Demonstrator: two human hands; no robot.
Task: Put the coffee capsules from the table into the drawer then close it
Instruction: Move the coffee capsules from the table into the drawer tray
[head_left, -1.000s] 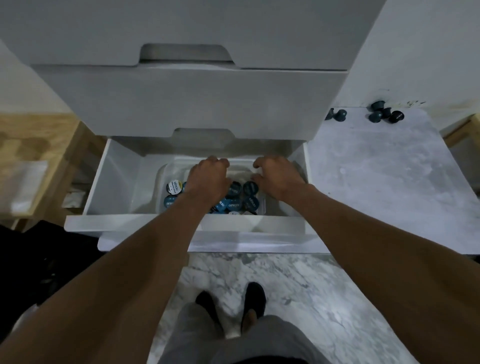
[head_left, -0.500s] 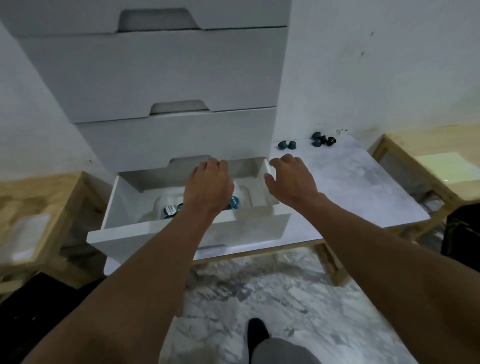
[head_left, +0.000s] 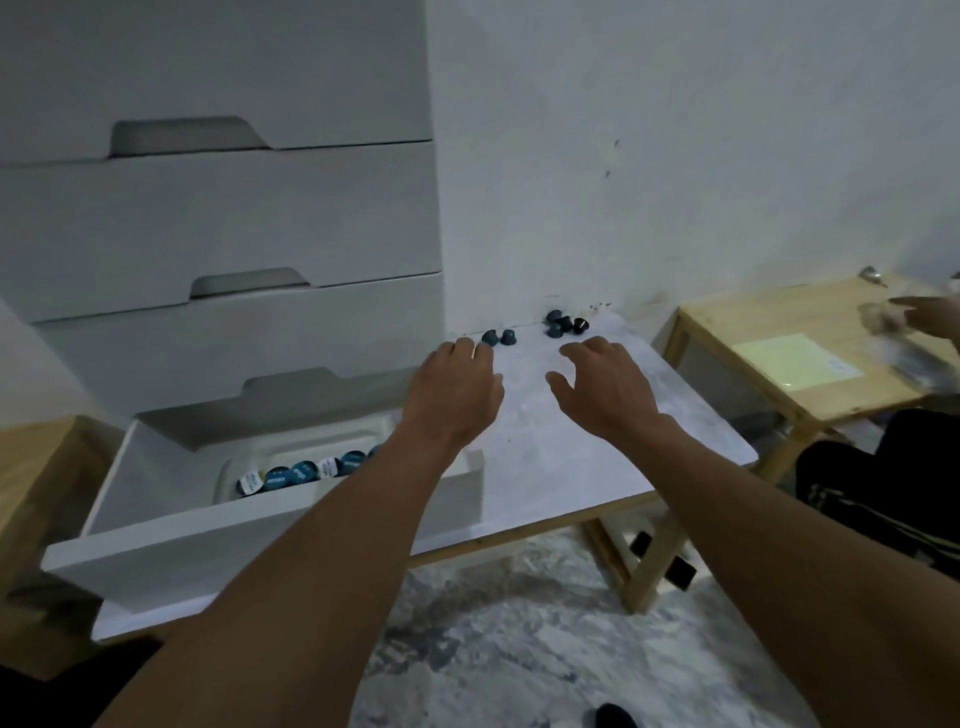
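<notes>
Blue-black coffee capsules lie in neither grip: my left hand and right hand hover empty, fingers loosely spread, just short of them on the table. Probably light, stiff and slick, so I would pinch each by its sidewall. The drawer stands open.

The desk has a pale, marble-patterned top on a light wooden frame and stands against the white wall, just beside the drawer unit. Dark coffee capsules lie on it near the back edge: a pair close to the drawer unit and a cluster of four a little further right. The open drawer holds a white tray with a row of blue-lidded capsules.
</notes>
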